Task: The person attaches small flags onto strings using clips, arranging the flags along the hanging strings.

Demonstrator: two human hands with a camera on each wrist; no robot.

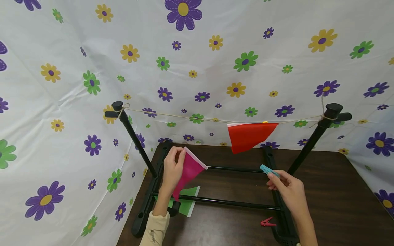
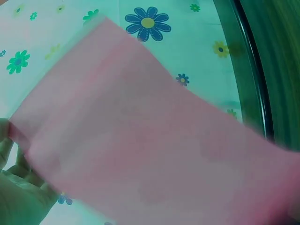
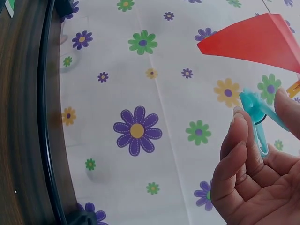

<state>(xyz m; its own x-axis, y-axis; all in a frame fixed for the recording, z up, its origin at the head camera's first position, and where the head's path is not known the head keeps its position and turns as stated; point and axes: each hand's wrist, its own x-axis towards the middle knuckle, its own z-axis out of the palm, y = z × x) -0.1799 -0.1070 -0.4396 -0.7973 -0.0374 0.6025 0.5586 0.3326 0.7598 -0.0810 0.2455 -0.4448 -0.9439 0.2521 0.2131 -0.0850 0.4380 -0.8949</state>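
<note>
While left hand pinches pink pennant at its white-banded edge, right hand grips light-blue clothespin; red pennant hangs from twine beyond both hands.

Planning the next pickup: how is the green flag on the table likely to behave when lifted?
The green flag will probably be floppy, since the similar pink flag hangs curved from the left hand. It looks thin, so likely light. It may catch if pulled straight up, as the black bar appears to cross over it.
</note>
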